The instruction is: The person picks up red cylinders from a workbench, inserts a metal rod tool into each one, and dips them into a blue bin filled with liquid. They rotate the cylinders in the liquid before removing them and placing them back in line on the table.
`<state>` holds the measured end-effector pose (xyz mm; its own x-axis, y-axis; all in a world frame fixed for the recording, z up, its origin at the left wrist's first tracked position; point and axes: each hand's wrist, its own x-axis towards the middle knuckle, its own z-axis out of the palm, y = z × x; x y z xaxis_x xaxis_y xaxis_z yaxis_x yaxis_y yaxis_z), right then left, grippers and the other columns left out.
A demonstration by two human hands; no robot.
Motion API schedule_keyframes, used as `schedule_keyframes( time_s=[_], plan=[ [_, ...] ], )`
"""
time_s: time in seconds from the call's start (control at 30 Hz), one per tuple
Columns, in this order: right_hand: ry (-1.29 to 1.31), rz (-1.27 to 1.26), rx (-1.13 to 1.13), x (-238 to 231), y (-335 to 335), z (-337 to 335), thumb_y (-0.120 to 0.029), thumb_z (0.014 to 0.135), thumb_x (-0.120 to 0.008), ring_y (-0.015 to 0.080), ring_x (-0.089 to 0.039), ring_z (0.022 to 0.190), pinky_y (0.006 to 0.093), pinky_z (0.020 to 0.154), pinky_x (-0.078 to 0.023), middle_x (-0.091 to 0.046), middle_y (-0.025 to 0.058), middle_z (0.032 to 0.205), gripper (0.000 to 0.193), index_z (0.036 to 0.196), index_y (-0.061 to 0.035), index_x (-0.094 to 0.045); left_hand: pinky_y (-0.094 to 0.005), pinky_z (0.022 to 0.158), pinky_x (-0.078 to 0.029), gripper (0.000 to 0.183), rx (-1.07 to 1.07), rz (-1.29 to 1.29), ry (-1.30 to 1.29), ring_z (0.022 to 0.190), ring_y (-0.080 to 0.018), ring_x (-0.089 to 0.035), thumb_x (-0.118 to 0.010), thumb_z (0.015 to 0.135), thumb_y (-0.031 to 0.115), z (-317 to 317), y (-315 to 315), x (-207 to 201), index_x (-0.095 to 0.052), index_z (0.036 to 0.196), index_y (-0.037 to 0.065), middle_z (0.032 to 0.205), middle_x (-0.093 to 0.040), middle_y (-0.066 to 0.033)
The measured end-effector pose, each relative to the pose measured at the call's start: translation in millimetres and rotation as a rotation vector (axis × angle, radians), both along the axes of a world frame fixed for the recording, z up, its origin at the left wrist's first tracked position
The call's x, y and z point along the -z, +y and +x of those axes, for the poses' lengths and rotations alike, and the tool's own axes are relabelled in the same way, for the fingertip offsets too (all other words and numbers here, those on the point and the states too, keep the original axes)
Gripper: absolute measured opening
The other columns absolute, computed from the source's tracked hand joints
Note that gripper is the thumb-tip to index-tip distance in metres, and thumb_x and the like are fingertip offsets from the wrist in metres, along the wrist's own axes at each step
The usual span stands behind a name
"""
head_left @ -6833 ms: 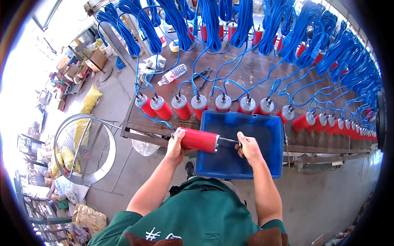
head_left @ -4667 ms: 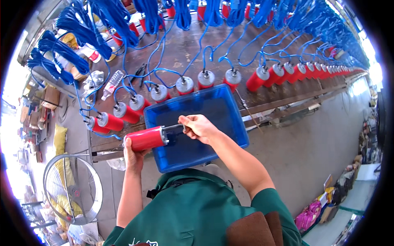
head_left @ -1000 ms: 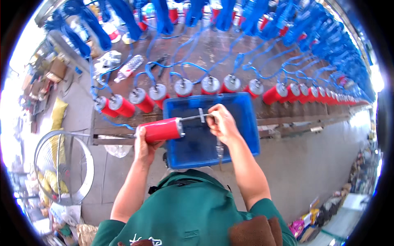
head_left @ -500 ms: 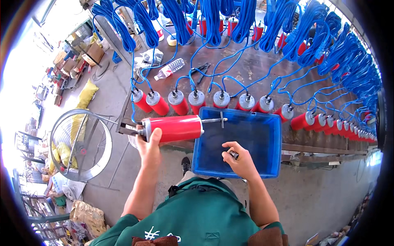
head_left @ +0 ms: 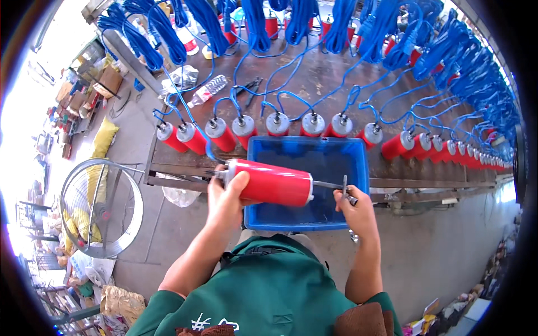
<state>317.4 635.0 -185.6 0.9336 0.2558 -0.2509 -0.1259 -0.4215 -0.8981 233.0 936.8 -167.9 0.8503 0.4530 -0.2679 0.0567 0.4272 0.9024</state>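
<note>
Our right hand (head_left: 360, 210) has risen to the crossbar (head_left: 344, 181) of the rod (head_left: 326, 185), curled round a small dark piece (head_left: 352, 200); our left hand (head_left: 224, 203), wrapped round the red cylinder (head_left: 274, 182) above the blue bin's (head_left: 297, 226) left edge, best holds steady.

We note a held red cylinder (head_left: 274, 182): smooth, glossy skin. Metal rod (head_left: 327, 184) jutting from it, dull grey; small dark tool (head_left: 351, 200) at its outer end, shiny. Blue tray (head_left: 365, 168) — smooth plastic. Along the table's (head_left: 319, 73) near edge, red cylinders (head_left: 221, 139), equally glossy, satin metal caps. Tabletop scuffed, mostly matt — wood or metal, we can't tell. Toward its left edge, a ribbed clear plastic bottle (head_left: 208, 91).
</note>
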Motion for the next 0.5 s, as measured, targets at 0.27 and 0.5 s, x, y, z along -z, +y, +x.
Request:
schedule_keyframes(
  time_s=[0.27,0.5],
  plan=[
    [-0.074,-0.081,0.336,26,-120,-31,-0.008,0.102,-0.066,0.0095,-0.059,0.071,0.0279,0.065,-0.048,-0.061,0.0000,0.077,0.007,0.104,-0.0031,-0.061,-0.0475,0.072,-0.071,0.052,0.074,-0.212,0.237,0.103,-0.0291,-0.076,-0.083,0.093,0.035,72,-62,96,-0.059,0.129,0.007,0.118,-0.072,-0.0124],
    [0.013,0.282,0.423,-66,-152,-38,-0.007,0.102,-0.063,0.0041,-0.043,0.051,0.0210,0.047,-0.039,-0.058,0.0016,0.075,0.021,0.122,-0.0099,-0.058,-0.0467,0.071,-0.069,0.054,-0.047,-0.241,0.414,0.096,-0.0326,-0.079,-0.085,0.093,0.045,98,-64,193,-0.066,0.126,0.006,0.116,-0.076,-0.0154]
  ],
)
